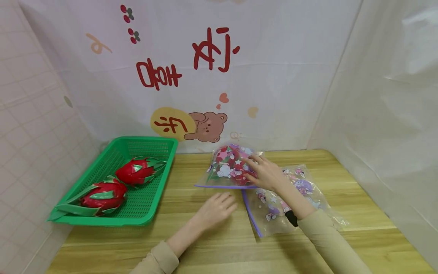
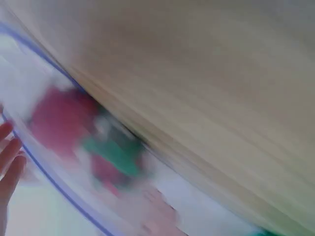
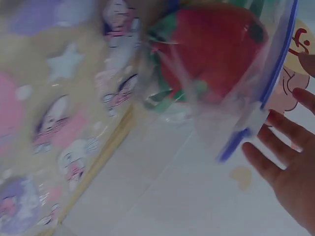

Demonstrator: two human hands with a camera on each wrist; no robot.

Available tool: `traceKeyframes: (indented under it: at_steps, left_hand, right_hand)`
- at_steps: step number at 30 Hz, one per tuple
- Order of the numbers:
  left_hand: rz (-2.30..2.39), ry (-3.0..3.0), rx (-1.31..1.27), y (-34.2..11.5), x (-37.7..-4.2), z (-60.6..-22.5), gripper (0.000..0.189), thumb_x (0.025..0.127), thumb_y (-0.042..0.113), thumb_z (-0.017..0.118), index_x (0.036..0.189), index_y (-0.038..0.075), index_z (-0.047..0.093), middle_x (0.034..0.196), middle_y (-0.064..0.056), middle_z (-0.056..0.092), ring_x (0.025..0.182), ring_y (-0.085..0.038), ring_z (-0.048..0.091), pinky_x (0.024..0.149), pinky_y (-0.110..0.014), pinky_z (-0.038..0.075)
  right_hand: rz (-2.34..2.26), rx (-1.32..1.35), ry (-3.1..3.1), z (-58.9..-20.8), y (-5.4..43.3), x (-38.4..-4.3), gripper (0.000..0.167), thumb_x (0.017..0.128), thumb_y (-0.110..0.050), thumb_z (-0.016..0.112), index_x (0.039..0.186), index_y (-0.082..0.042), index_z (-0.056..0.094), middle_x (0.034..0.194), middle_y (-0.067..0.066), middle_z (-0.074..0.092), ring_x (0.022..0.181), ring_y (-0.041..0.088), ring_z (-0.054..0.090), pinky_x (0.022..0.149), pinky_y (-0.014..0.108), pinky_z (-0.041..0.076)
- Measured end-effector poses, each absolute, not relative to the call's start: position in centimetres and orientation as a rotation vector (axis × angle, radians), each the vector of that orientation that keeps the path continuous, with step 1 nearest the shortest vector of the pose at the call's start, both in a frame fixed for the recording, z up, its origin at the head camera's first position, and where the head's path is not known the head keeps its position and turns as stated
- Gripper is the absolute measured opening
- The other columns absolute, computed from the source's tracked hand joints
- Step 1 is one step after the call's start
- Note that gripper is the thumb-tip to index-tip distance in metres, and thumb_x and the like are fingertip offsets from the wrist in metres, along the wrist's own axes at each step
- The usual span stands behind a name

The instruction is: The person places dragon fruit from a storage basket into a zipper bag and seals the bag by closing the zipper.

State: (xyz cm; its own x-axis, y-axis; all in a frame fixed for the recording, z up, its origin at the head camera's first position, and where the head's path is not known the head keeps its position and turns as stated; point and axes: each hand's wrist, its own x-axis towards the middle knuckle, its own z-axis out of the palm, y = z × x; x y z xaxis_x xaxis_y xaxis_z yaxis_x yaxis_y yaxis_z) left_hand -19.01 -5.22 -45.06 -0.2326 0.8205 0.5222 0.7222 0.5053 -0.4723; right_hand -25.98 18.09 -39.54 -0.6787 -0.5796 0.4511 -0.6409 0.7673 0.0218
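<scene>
In the head view my right hand [image 1: 265,173], fingers spread, reaches over a printed clear zip bag [image 1: 224,165] holding red and green dragon fruit. In the right wrist view its fingers [image 3: 285,142] are beside the bag's purple zip strip [image 3: 280,64] and white slider [image 3: 252,119]; whether they touch the slider I cannot tell. My left hand [image 1: 217,209] is low over the table in front of the bag, fingers loosely bent and holding nothing. The blurred left wrist view has red and green contents [image 2: 64,120] inside the purple-edged bag, with fingers [image 2: 10,162] at the left border.
A second printed zip bag [image 1: 273,224] lies flat under my right forearm. To the left, a green basket [image 1: 150,205] holds two dragon fruits [image 1: 135,172]. A printed white sheet [image 1: 273,49] stands behind the wooden table [image 1: 205,255].
</scene>
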Motion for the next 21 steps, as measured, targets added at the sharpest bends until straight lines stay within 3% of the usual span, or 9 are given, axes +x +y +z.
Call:
traceKeyframes:
  at_steps: [5,10,14,21]
  left_hand:
    - [0.230,-2.353,-1.463,-1.5,-17.8,-45.5,0.038,0.093,0.041,0.055,0.127,0.023,0.058,0.130,0.001,0.061,0.123,-0.018,0.057,0.098,-0.029,0.050]
    - [0.282,-2.643,-1.446,0.3,-18.1,-45.9,0.051,0.095,0.054,0.042,0.140,0.032,0.044,0.148,0.002,0.044,0.135,-0.023,0.045,0.107,-0.038,0.043]
    - [0.265,-2.803,-1.407,0.5,-18.3,-45.8,0.051,0.095,0.055,0.038,0.142,0.036,0.040,0.152,0.003,0.038,0.139,-0.023,0.039,0.110,-0.042,0.039]
    - [0.299,-2.856,-1.401,0.3,-18.1,-46.0,0.049,0.095,0.057,0.036,0.141,0.043,0.039,0.152,0.005,0.038,0.142,-0.021,0.035,0.107,-0.047,0.041]
  right_hand:
    - [0.293,0.859,-2.851,-39.2,15.6,-27.8,0.072,0.083,-0.053,0.064,0.144,-0.024,0.040,0.150,0.019,0.036,0.131,0.048,0.041,0.089,0.064,0.047]
    - [0.349,0.835,-3.029,-40.1,14.6,-29.0,0.085,0.080,-0.061,0.063,0.149,-0.028,0.028,0.158,0.019,0.014,0.138,0.053,0.025,0.095,0.072,0.037]
    - [0.399,0.815,-3.021,-40.6,14.3,-29.4,0.083,0.080,-0.057,0.066,0.148,-0.027,0.031,0.158,0.019,0.015,0.137,0.054,0.026,0.098,0.072,0.034]
    - [0.304,0.765,-2.967,-41.1,14.1,-30.1,0.072,0.082,-0.050,0.067,0.145,-0.028,0.039,0.154,0.020,0.028,0.120,0.052,0.049,0.090,0.064,0.047]
